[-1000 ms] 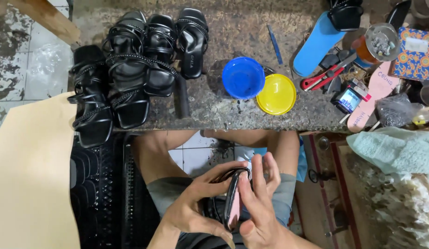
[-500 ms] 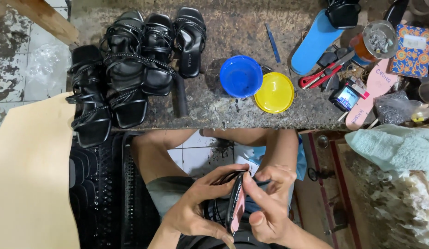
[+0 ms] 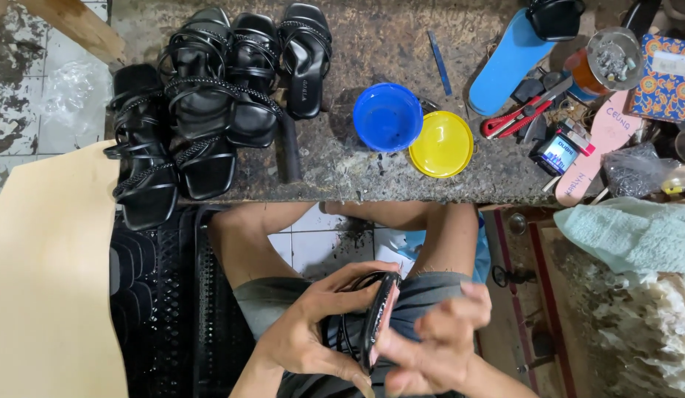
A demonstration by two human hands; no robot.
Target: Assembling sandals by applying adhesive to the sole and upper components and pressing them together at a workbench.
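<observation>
A black sandal (image 3: 378,318) is standing on edge over the person's lap, its long axis running from near the body up toward the workbench (image 3: 372,173). The left hand (image 3: 313,332) is gripping its strapped side; the right hand (image 3: 438,343) is pressing fingers against its sole. On the workbench, one blue bowl (image 3: 387,116) is sitting just beside one yellow lid (image 3: 441,144), with about five black sandals (image 3: 210,110) piled left of the bowl.
</observation>
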